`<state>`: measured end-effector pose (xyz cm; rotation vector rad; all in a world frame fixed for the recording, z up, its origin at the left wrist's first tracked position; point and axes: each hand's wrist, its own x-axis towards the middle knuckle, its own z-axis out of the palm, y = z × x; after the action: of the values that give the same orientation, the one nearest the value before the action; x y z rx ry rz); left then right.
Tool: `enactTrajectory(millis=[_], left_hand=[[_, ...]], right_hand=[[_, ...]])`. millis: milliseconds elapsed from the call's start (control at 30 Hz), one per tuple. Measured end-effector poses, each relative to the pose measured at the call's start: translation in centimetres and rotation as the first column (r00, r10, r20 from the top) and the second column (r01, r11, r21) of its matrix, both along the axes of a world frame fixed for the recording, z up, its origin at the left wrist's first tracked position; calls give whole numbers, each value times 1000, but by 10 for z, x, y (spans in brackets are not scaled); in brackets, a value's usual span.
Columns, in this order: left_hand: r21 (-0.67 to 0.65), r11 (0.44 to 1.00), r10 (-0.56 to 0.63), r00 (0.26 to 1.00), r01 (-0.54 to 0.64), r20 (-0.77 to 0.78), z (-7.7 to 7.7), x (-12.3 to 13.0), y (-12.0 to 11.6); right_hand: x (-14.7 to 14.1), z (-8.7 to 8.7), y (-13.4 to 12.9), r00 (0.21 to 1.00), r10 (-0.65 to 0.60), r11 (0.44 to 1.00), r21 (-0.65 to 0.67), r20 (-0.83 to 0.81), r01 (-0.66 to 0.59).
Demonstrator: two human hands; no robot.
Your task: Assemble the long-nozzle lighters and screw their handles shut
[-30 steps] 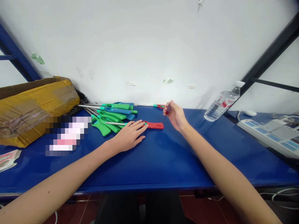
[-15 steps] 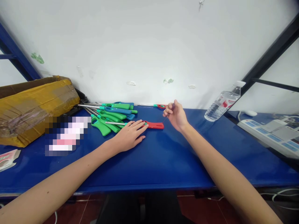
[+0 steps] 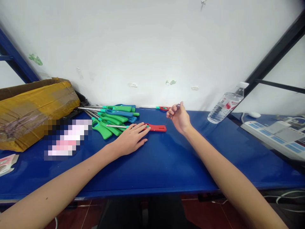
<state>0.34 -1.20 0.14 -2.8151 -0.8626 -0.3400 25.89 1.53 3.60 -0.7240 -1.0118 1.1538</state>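
A red lighter (image 3: 158,128) lies flat on the blue counter (image 3: 166,165), near its middle, with its long metal nozzle pointing left and the end of its red handle pointing right. The left hand (image 3: 133,139) rests palm down across it, covering the part where nozzle and handle meet; its fingers are stretched out and laid over the lighter rather than wrapped around it, with the thumb standing apart on the near side. Just to the right, the right hand (image 3: 179,119) is raised above the counter, its fingers curled and clamped on a slim tool (image 3: 178,106) with a dark purplish handle. The thin shaft slants down and left toward the handle end of the red lighter; whether its tip touches cannot be told. Beyond the hands, a second red lighter (image 3: 163,108) lies along the foot of the white wall (image 3: 152,47), partly hidden by the right hand. Left of the hands is a heap of green and blue lighters (image 3: 116,118), their nozzles mostly pointing left. Farther left sits a cardboard box (image 3: 40,111) bound in yellow tape, with a torn piece of packaging (image 3: 7,164) near it. On the right, a water bottle (image 3: 225,103) leans at a tilt, and beyond it lies a white power strip (image 3: 276,138).
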Motion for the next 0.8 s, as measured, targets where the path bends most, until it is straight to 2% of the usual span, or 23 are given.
enactTrajectory(millis=[167, 567, 800], left_hand=[[4, 1000, 0, 1000, 0, 4, 0, 0, 0], [4, 1000, 10, 1000, -10, -17, 0, -1, 0], [3, 1000, 6, 1000, -6, 1, 0, -1, 1]], right_hand=[[-1, 2, -3, 996, 62, 998, 12, -67, -62], [-2, 1, -1, 1000, -27, 999, 29, -1, 27], [-1, 2, -4, 992, 117, 993, 20, -42, -116]])
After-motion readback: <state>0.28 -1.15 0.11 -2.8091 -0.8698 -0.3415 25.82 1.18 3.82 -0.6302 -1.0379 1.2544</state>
